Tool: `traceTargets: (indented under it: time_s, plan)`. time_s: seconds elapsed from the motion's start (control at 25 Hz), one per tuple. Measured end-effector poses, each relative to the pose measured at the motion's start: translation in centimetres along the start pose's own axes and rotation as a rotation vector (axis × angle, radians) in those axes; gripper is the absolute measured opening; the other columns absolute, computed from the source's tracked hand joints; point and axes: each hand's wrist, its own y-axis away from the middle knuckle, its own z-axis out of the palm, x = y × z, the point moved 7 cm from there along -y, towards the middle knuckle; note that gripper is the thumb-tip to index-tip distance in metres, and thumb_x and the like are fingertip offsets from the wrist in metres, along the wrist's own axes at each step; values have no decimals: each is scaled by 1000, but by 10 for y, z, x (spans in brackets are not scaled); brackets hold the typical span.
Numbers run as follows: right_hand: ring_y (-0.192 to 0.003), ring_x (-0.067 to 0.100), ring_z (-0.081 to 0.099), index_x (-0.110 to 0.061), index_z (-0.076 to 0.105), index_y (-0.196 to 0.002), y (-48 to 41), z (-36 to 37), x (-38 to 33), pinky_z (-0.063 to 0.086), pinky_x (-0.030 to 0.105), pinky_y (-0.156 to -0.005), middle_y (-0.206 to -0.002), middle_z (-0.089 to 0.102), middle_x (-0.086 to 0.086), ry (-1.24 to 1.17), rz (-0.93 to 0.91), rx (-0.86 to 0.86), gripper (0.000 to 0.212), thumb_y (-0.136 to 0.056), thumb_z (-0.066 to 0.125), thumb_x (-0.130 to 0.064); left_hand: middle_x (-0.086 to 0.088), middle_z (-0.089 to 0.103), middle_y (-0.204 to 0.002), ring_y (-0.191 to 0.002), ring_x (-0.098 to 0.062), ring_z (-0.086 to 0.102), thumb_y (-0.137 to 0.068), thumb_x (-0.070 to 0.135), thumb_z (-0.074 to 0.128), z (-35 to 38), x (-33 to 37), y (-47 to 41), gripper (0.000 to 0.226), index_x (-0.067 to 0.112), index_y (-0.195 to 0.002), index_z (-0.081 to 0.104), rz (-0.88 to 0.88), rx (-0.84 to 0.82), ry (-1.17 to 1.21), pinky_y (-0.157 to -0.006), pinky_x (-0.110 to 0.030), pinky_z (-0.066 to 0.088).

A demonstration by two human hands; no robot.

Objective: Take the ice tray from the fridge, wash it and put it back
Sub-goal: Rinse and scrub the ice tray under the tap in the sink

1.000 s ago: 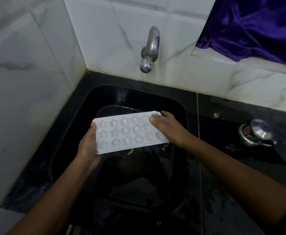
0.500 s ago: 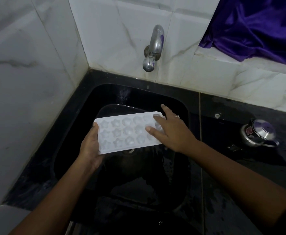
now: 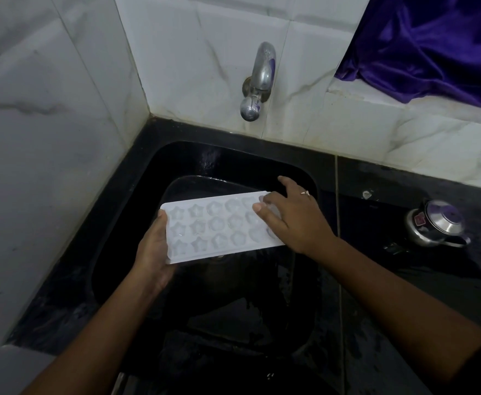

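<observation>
A white ice tray with star and round moulds is held level over the black sink. My left hand grips its left end, thumb on the top edge and fingers underneath. My right hand lies flat across the tray's right end, its fingers spread and pressing on the moulds. The metal tap on the tiled wall above the sink shows no running water.
White marble-look tiles close off the left and back. A black counter runs to the right, wet in patches. A steel pressure-cooker lid sits on it at the right. Purple cloth hangs over the ledge at the upper right.
My right hand went from holding the tray's right end to lying with spread fingers on top of the moulds. The tray stayed over the sink in my left hand.
</observation>
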Motion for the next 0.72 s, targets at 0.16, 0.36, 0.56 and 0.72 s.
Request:
traceTargets:
  time_s: [0.16,0.36,0.56,0.72]
  plan:
    - [-149,32,35,-27,68,-130,0,0,0,28,56,-120,-163,37,13,19,17,23,74,-97,23,-75,-9,81,-113,-98,-26,80,-109,52,45,2,-2,0,49,14,-122,73,-7,-9,-14,-76,-40,61]
    - [-148,33,37,-26,70,-127,0,1,3,30,57,-119,-161,40,14,-19,62,56,75,-97,21,-75,-6,82,-109,-97,-25,80,-111,51,42,7,-3,1,49,15,-120,74,-7,-24,-18,-70,-36,62]
    - [-148,33,37,-26,69,-127,0,4,6,32,58,-118,-162,38,13,-33,63,48,73,-98,24,-74,-5,83,-105,-89,-22,81,-111,50,40,11,-4,3,49,16,-116,74,-22,-42,-2,-62,-32,64]
    - [-149,33,36,-26,66,-135,3,5,6,31,57,-119,-163,37,13,-7,27,13,74,-98,23,-74,-8,82,-110,-93,-24,81,-111,50,40,8,-4,-1,49,14,-120,72,-25,-19,10,-62,-33,64]
